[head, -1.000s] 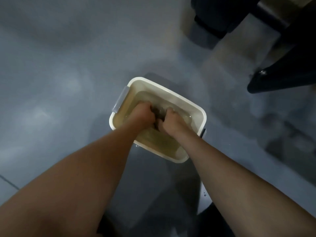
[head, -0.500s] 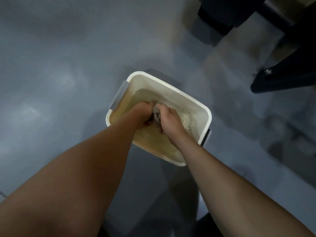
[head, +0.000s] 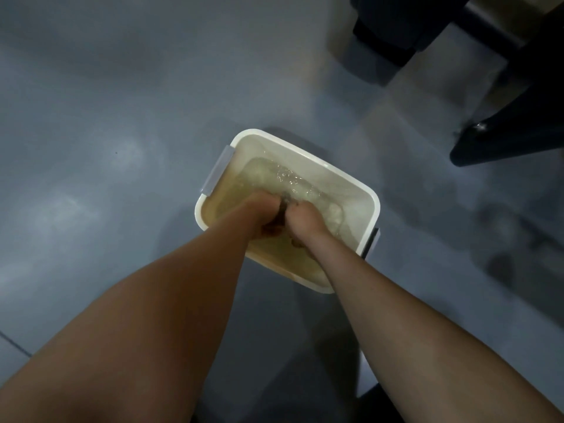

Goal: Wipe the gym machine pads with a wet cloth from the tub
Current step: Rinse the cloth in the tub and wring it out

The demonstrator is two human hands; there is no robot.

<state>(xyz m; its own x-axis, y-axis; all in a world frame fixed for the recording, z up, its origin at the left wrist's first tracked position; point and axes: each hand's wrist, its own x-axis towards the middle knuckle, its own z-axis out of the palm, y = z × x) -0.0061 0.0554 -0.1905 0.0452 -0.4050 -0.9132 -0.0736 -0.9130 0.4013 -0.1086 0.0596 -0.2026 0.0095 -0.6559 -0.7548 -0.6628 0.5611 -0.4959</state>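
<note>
A white rectangular tub with grey side handles stands on the grey floor, holding cloudy yellowish water. Both of my hands are down inside it, side by side. My left hand and my right hand each grip a dark wet cloth, of which only a small bunched part shows between them. The water ripples just beyond my knuckles. The rest of the cloth is hidden under my hands and the water.
Black gym machine parts fill the top right: a dark base and a black foot or pad lying close to the tub's right. Grey floor spreads to the left and behind the tub.
My hands have kept squeezing the cloth in the water, shifting slightly together; fresh ripples appear beyond them. The view has drifted a little, the tub staying in place.
</note>
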